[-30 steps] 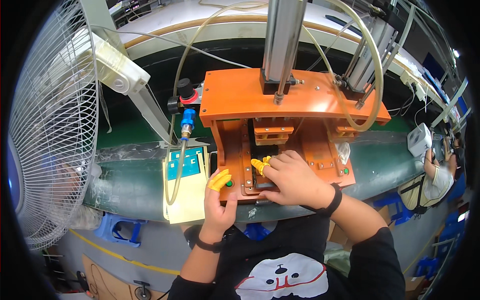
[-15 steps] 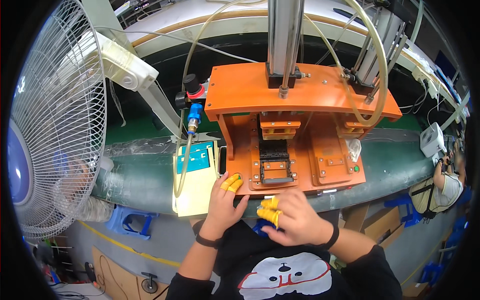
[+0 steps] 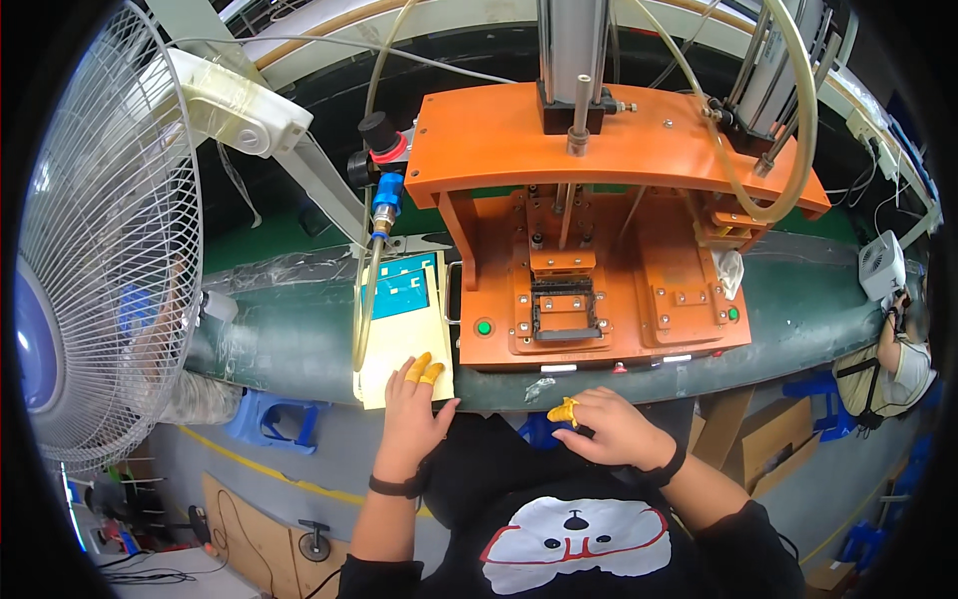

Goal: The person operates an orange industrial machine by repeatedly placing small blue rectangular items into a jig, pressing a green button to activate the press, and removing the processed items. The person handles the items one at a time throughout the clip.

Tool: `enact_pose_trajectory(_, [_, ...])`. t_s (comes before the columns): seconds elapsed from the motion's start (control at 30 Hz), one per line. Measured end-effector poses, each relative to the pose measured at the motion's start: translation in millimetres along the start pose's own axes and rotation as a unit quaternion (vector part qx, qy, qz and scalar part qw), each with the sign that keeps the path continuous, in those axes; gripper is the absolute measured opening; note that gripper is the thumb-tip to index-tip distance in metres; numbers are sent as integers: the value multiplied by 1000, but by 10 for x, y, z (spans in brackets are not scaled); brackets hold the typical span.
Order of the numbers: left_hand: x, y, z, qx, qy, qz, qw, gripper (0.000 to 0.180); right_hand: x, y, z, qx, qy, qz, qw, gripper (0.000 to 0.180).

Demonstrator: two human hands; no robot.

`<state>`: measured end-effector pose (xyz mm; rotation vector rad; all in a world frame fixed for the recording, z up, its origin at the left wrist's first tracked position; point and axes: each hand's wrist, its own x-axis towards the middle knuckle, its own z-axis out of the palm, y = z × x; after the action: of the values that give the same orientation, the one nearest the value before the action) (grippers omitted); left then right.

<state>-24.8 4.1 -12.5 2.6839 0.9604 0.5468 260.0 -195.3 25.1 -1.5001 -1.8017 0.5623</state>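
My left hand (image 3: 411, 407) lies flat with its fingers stretched out on pale yellow sheets (image 3: 404, 344), left of an orange press (image 3: 609, 150). My right hand (image 3: 617, 427) hovers in front of the press by the bench edge, fingers curled; whatever they may hold is hidden. Both hands wear yellow finger covers. In the press's left station, the orange press head (image 3: 563, 262) is down over the back of a black rectangular frame (image 3: 569, 333) sitting in the fixture. A green button (image 3: 485, 327) is at the press's front left corner.
A large fan (image 3: 110, 250) stands at the left. Teal cards (image 3: 404, 290) lie on the yellow sheets. A hose (image 3: 364, 309) hangs beside the press from a blue fitting (image 3: 387, 195). A scrap of clear plastic (image 3: 540, 387) is on the bench edge. Another person (image 3: 883, 369) sits far right.
My left hand has left the press's left button and moved left onto the yellow sheets. My right hand has moved slightly right. The left press head has come down. The view has shifted.
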Motion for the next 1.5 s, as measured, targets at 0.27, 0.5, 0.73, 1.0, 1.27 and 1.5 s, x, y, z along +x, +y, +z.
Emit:
enact_pose_trajectory(0.27, [8, 37, -274, -115, 136, -82, 981, 15, 283, 42, 282, 75, -51, -43, 995, 29])
enact_pose_trajectory(0.5, [-430, 307, -617, -145, 48, -87, 984, 17, 592, 257, 963, 291, -137, 158, 934, 40])
enact_pose_trajectory(0.73, [-793, 688, -279, -179, -10, 4, 984, 28, 828, 304, 1477, 530, -95, 225, 812, 26])
enact_pose_trajectory(1.0, [-576, 717, -117, -219, 104, -56, 968, 55, 613, 51, 1073, 293, -38, 113, 949, 21])
enact_pose_trajectory(1.27, [-206, 1014, -158, -283, 130, 3, 950, 26, 399, -323, 154, 83, -29, -25, 996, 22])
enact_pose_trajectory(1.5, [-148, 1029, 43, -594, 77, -122, 791, 15, -189, -118, -310, 114, 61, 51, 990, 5])
